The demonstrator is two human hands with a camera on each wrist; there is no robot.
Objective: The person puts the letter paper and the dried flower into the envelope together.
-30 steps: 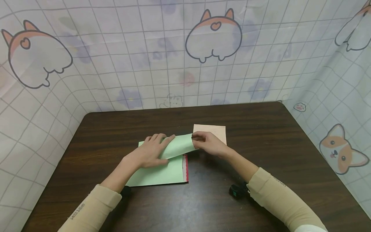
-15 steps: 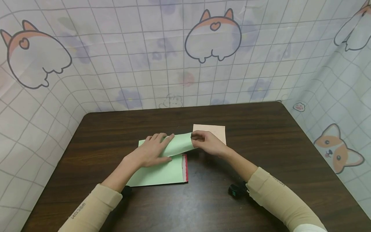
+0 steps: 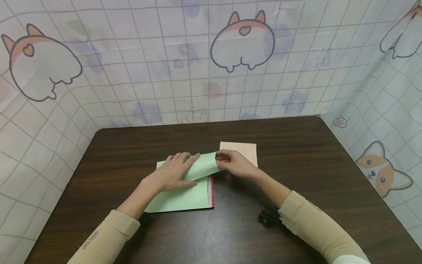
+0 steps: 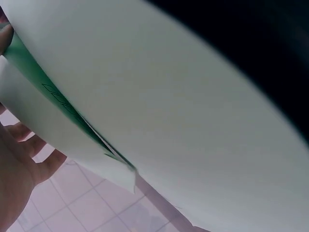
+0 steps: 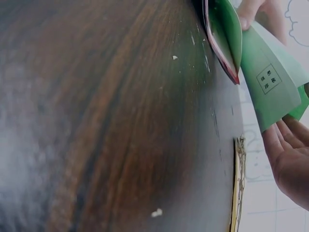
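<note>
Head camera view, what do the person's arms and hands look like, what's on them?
The left hand and right hand are gloveless. The left sleeve and right sleeve are beige with wide cuffs and small dark lettering, too small to read. A white edge shows at the right sleeve's upper end.

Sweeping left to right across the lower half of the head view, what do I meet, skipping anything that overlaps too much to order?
Left sleeve → left hand → red strip along the lower green sheet's right edge → right hand → right sleeve.
</note>
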